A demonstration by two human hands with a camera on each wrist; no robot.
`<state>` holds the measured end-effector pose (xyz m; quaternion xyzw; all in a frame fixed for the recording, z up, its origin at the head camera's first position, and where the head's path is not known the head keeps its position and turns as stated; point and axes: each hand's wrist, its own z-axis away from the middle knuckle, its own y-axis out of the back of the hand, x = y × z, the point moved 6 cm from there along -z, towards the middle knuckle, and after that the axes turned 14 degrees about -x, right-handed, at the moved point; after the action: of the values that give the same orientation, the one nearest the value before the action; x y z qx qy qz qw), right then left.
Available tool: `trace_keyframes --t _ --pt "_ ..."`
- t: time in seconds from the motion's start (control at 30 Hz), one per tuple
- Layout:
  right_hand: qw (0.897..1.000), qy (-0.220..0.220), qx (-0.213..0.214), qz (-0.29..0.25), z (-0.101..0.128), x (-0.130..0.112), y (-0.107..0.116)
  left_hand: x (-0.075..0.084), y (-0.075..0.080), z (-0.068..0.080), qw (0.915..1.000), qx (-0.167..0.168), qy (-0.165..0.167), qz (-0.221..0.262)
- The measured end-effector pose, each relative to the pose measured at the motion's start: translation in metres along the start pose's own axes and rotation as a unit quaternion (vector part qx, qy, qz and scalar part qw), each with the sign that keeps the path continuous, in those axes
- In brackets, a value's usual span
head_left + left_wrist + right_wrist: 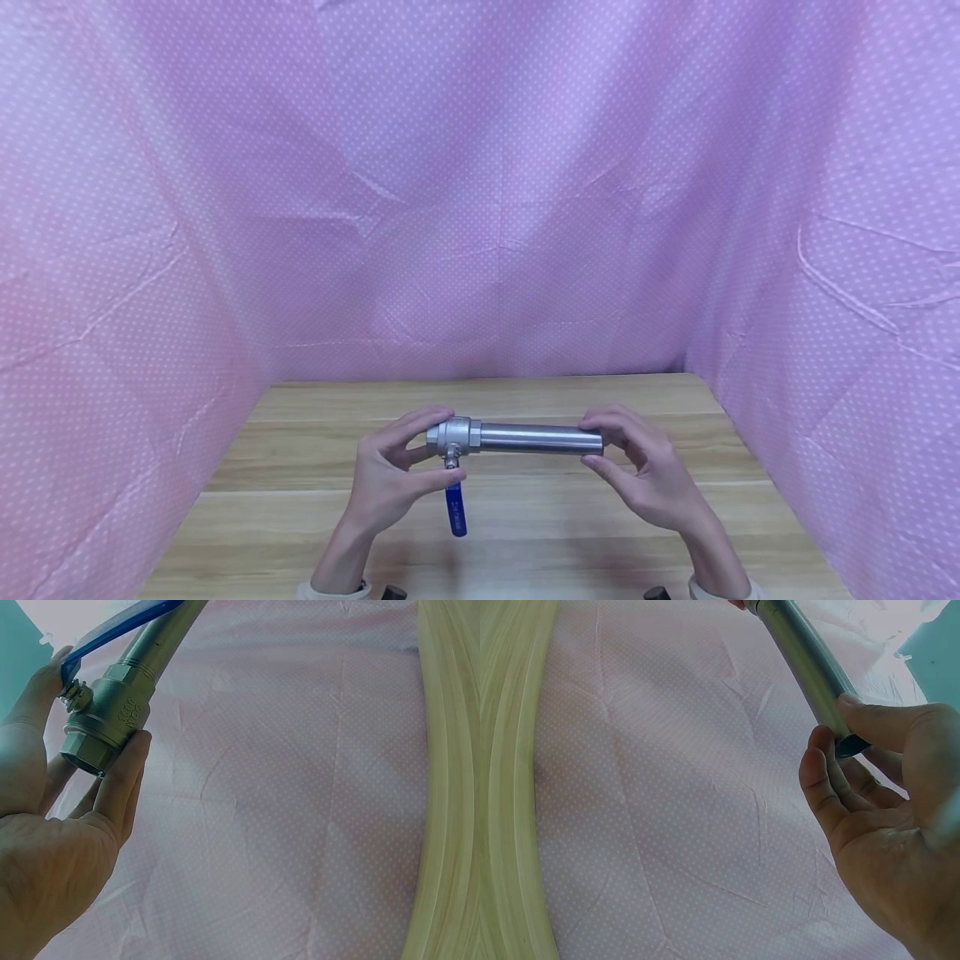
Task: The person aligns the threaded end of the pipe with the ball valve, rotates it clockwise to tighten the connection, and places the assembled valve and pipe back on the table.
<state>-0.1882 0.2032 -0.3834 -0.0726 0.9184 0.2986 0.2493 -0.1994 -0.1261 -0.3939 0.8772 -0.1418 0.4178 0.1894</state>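
I see steel pipe (536, 437) with ball valve (452, 437) held level above wooden table (525, 517), long axis left-right between my hands. Left hand (390, 479) pinches valve body, fingers over top, thumb beneath by stem; blue lever (455, 510) hangs down toward me. Right hand (645, 471) pinches pipe's free end, fingertips curled round. Each hand at own end; neither nearer middle. Pink dotted cloth (480, 208) behind.

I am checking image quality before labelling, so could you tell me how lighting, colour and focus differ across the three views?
Head view: even, soft light, sharp on the valve and pipe, faint shadows on the table. Left wrist view: dim, blue-green cast, left hand near and soft. Right wrist view: similar cast, right hand slightly blurred, table edge curved by the lens.
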Motion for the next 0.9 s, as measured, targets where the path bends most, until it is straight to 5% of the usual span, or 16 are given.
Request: trace_keyframes --t 0.9 --pt "1.0 -0.008 -0.004 0.007 0.0 -0.0014 0.0002 0.0012 -0.0007 0.0008 1.0 0.004 0.005 -0.007"
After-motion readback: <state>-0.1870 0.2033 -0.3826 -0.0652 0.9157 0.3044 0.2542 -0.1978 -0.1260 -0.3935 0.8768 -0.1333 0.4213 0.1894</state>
